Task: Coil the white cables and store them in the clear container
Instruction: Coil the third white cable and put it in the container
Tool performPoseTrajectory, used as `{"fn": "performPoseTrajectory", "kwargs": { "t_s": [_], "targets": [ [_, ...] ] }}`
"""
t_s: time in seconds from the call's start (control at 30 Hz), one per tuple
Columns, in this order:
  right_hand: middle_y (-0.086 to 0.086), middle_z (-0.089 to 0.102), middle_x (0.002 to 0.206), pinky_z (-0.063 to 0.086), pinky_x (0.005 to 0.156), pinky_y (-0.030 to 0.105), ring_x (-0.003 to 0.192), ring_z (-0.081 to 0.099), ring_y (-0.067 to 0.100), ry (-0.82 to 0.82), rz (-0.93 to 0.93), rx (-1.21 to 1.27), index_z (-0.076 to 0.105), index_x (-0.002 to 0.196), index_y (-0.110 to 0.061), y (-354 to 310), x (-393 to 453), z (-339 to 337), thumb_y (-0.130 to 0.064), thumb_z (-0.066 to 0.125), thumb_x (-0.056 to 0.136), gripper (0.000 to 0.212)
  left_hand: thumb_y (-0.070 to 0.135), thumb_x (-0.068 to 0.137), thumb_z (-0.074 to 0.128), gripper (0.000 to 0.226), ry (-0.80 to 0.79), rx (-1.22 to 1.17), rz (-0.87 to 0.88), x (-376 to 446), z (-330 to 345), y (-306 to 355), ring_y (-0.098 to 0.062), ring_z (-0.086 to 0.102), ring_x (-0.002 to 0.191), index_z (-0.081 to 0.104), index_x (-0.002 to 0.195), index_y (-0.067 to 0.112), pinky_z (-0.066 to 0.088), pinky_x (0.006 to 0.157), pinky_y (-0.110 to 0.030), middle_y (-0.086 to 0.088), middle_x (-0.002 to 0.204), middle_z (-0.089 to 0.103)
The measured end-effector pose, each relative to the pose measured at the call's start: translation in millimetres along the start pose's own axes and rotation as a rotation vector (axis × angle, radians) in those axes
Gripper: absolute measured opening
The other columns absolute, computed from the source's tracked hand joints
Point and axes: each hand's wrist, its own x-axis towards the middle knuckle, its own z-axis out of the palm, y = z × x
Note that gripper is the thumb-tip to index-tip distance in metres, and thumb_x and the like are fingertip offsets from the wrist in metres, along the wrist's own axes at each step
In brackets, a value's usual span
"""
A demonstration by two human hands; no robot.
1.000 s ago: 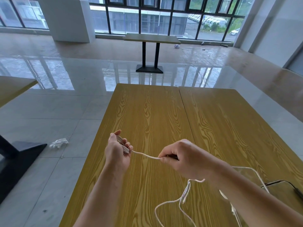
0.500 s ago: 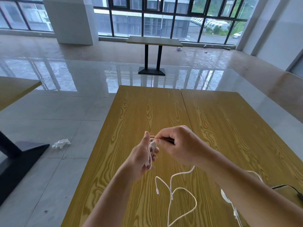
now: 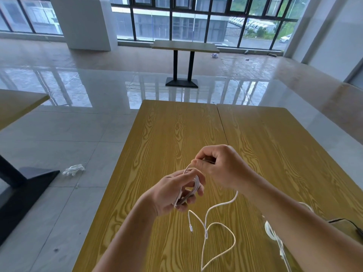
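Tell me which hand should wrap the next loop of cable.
Right hand: it pinches the white cable above the coil, slack trailing below. Left hand is occupied holding the coil.

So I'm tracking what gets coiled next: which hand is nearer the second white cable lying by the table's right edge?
Right. The right hand is over the table's middle, its forearm passing above the second white cable; the left hand is farther left, holding the coil.

The hands have closed together, and the white cable (image 3: 196, 185) now loops around the left hand (image 3: 172, 193).
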Motion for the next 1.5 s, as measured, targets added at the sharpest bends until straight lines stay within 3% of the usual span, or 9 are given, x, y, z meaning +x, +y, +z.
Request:
{"fn": "performPoseTrajectory", "kwargs": {
  "t_s": [0.13,0.27,0.4,0.57,0.83,1.03,1.13,1.27,1.5],
  "targets": [
    [-0.014,0.063,0.061,0.043,0.052,0.009,0.056,0.058,-0.005,0.003,0.011,-0.022,0.077,0.087,-0.018,7.1,-1.2,-0.9,-0.022,0.067,0.094,0.013,0.038,0.104,0.042,0.031,0.048,-0.09,0.043,2.1,-4.7,-1.6,-0.015,0.049,0.06,0.063,0.094,0.018,0.032,0.045,-0.021,-0.009,0.085,0.061],
    [-0.011,0.058,0.057,0.038,0.044,0.012,0.044,0.05,-0.002,0.005,0.081,-0.03,0.076,0.088,-0.018,21.4,-1.9,-8.7,-0.02,0.064,0.096,0.015,0.043,0.097,0.047,0.034,0.117,-0.419,0.14,0.9,-25.2,-7.2,-0.015,0.053,0.055,0.066,0.089,0.017,0.038,0.041,-0.019,-0.008,0.08,0.062],
    [-0.009,0.056,0.055,0.037,0.042,0.013,0.041,0.044,0.001,0.019,0.127,-0.039,0.076,0.087,-0.018,33.5,-2.2,-13.5,-0.02,0.063,0.096,0.016,0.042,0.102,0.039,0.044,0.399,-0.517,0.132,0.4,-35.5,-9.1,-0.02,0.055,0.058,0.072,0.09,0.015,0.043,0.044,-0.025,-0.011,0.082,0.064],
    [-0.011,0.056,0.055,0.038,0.041,0.012,0.041,0.046,0.0,-0.011,0.122,-0.055,0.074,0.084,-0.022,32.2,-3.7,-6.3,-0.021,0.062,0.097,0.017,0.042,0.106,0.033,0.044,0.618,-0.512,0.109,10.3,-25.6,-9.4,-0.025,0.07,0.077,0.071,0.104,0.018,0.054,0.061,-0.033,-0.012,0.094,0.075],
    [-0.01,0.057,0.059,0.038,0.042,0.012,0.041,0.048,-0.002,-0.059,0.193,-0.071,0.075,0.088,-0.02,37.9,-7.0,5.1,-0.024,0.06,0.097,0.018,0.04,0.106,0.035,0.044,0.602,-0.883,0.213,21.2,-11.5,-5.2,-0.036,0.072,0.097,0.064,0.109,0.007,0.057,0.085,-0.049,-0.024,0.105,0.073],
    [-0.01,0.06,0.066,0.039,0.046,0.011,0.046,0.052,-0.006,-0.132,0.228,-0.069,0.074,0.091,-0.021,38.3,-14.4,16.1,-0.028,0.059,0.098,0.018,0.04,0.105,0.037,0.037,0.541,-1.018,0.264,22.4,-10.7,2.3,-0.029,0.068,0.077,0.06,0.114,0.012,0.056,0.082,-0.051,-0.014,0.085,0.063],
    [-0.011,0.057,0.063,0.037,0.045,0.011,0.046,0.051,-0.007,-0.164,0.217,-0.063,0.074,0.091,-0.019,33.5,-16.9,20.5,-0.028,0.058,0.098,0.02,0.042,0.105,0.035,0.036,0.523,-1.067,0.286,25.4,-13.8,1.8,-0.021,0.056,0.066,0.056,0.11,0.014,0.052,0.075,-0.039,-0.01,0.078,0.055],
    [-0.008,0.059,0.062,0.043,0.049,0.017,0.047,0.049,0.001,-0.231,0.167,-0.065,0.074,0.092,-0.02,26.7,-23.7,25.9,-0.027,0.057,0.099,0.02,0.042,0.106,0.031,0.036,0.634,-1.038,0.295,29.0,-21.5,0.3,-0.015,0.044,0.06,0.055,0.103,0.015,0.04,0.058,-0.027,-0.005,0.073,0.048],
    [-0.002,0.062,0.062,0.04,0.047,0.015,0.045,0.048,0.003,-0.283,0.095,-0.072,0.075,0.104,-0.017,17.1,-33.7,11.9,-0.022,0.055,0.101,0.021,0.039,0.106,0.034,0.03,0.851,-0.956,0.318,21.9,-60.0,-2.3,-0.012,0.041,0.056,0.054,0.098,0.018,0.035,0.053,-0.025,-0.003,0.07,0.046]
  ]
}}
